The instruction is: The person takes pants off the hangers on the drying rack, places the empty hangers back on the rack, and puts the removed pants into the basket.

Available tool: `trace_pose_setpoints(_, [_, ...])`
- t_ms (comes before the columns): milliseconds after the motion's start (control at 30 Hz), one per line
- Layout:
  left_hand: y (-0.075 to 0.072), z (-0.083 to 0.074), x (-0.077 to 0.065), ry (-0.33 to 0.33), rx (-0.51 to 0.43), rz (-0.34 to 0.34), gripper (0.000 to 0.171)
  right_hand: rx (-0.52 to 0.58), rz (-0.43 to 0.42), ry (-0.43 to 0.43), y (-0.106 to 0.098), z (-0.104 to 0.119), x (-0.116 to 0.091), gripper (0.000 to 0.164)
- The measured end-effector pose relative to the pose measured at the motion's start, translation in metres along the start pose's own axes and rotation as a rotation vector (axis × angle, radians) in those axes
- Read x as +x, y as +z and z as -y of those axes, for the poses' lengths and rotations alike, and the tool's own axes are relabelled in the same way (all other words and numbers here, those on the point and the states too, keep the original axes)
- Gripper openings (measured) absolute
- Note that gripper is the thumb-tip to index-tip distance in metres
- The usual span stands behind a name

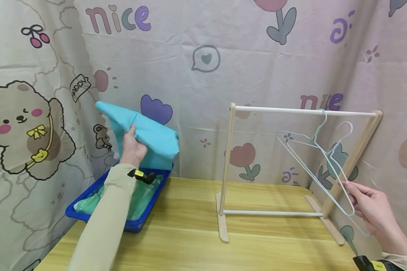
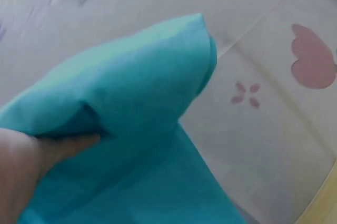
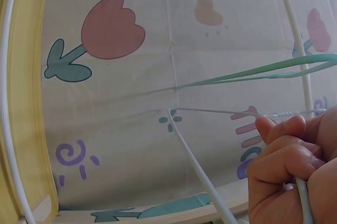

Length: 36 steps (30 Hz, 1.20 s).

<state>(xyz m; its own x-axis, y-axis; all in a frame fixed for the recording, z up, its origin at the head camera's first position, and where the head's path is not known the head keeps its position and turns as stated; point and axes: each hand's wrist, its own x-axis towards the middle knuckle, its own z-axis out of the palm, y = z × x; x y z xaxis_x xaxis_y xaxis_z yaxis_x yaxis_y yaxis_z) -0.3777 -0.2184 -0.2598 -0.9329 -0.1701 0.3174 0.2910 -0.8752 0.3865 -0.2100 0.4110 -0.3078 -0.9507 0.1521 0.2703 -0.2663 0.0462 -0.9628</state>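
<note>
My left hand (image 1: 133,148) grips a folded bright blue cloth (image 1: 156,136), the thumb lying over its near side. Its lower part hangs down over the far end of a blue plastic basket (image 1: 134,226), where a green cloth (image 1: 140,199) lies. In the left wrist view the cloth's upper part (image 2: 142,76) is folded over the fingers, some of which are hidden. At the right, the fingers of my right hand (image 1: 373,207) are curled round a thin white hanger (image 3: 200,168). A pale green hanger (image 3: 253,74) is close beside it, its hook at the rack's top rod.
A wooden rack (image 1: 228,162) with white top rod (image 1: 291,110) and lower rod (image 1: 271,213) stands on the wood-grain table (image 1: 190,241). Printed curtains (image 1: 196,30) enclose the back and sides. The basket sits at the table's left edge.
</note>
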Motion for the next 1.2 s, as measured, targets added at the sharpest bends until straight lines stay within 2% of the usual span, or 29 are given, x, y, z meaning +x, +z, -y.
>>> trace_pose_setpoints(100, [-0.016, -0.006, 0.006, -0.027, -0.082, -0.024, 0.042, -0.005, 0.017, -0.006, 0.000, -0.002, 0.001, 0.017])
trace_pose_setpoints(233, [-0.036, -0.012, 0.009, -0.053, -0.146, -0.037, 0.047, -0.049, 0.043, -0.013, 0.002, -0.005, 0.000, 0.018])
trace_pose_setpoints(367, [-0.052, -0.017, 0.011, -0.031, -0.192, -0.053, 0.047, -0.091, 0.060, -0.002, 0.003, -0.008, -0.002, 0.018])
trace_pose_setpoints(567, [-0.059, -0.023, 0.017, 0.014, -0.195, -0.068, 0.057, -0.105, 0.089, -0.009, 0.004, -0.011, -0.003, 0.019])
trace_pose_setpoints(700, [-0.064, -0.022, 0.020, 0.001, -0.199, -0.088, 0.065, -0.076, 0.126, -0.024, 0.006, -0.012, -0.001, 0.020])
trace_pose_setpoints(800, [-0.076, -0.020, 0.016, -0.033, -0.184, -0.127, 0.069, -0.055, 0.158, -0.026, 0.008, -0.014, 0.001, 0.021])
trace_pose_setpoints(967, [-0.098, -0.016, 0.005, -0.105, -0.146, -0.158, 0.066, -0.039, 0.179, -0.026, 0.009, -0.014, 0.003, 0.022])
trace_pose_setpoints(1033, [-0.101, -0.016, 0.001, -0.118, -0.160, -0.164, 0.064, -0.028, 0.179, -0.030, 0.008, -0.013, 0.002, 0.023])
trace_pose_setpoints(1200, [-0.105, -0.026, -0.015, -0.120, -0.174, -0.182, 0.063, -0.052, 0.152, -0.046, 0.012, -0.015, 0.003, 0.023])
